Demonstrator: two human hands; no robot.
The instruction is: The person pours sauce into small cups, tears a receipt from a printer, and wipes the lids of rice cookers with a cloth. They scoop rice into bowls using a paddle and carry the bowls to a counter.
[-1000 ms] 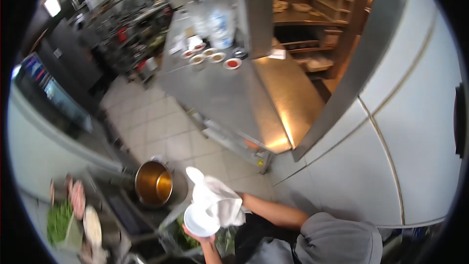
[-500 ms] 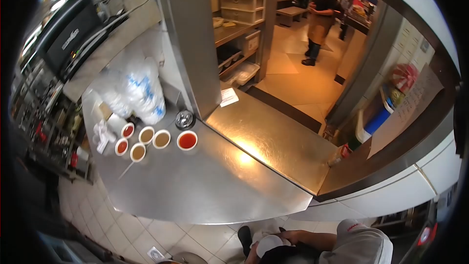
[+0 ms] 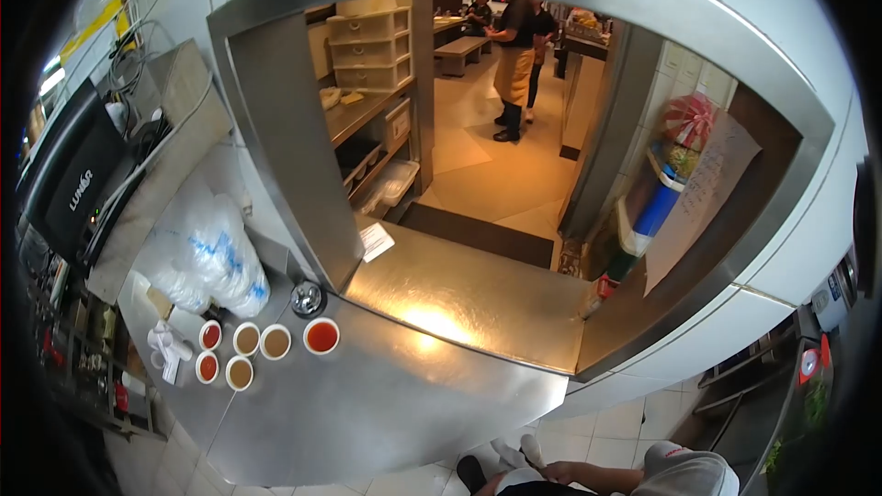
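At the bottom edge, my right hand [image 3: 557, 471] is closed beside a white bowl-like round dish [image 3: 521, 477]. White cloth [image 3: 506, 452] appears just beyond the dish, against my right fingers. My left hand [image 3: 488, 484] is at the dish's left side, mostly cut off by the frame. On the steel counter [image 3: 367, 413], left of my hands, stand several small cups of sauce: a larger cup of red-orange sauce [image 3: 322, 336], brown sauce cups [image 3: 275, 343] and red sauce cups [image 3: 208, 367].
Plastic-wrapped stacks [image 3: 225, 266] and a round metal container [image 3: 307, 298] stand behind the cups. A crumpled white item [image 3: 169, 351] lies left. A pass-through window holds a paper slip [image 3: 376, 242]. Beyond it stands a person in a tan apron [image 3: 514, 73]. A monitor [image 3: 78, 184] hangs left.
My view has turned, so the counter and cups appear lower and further left. The hands and dish sit lower in frame. Through the window, another person now shows behind the aproned one.
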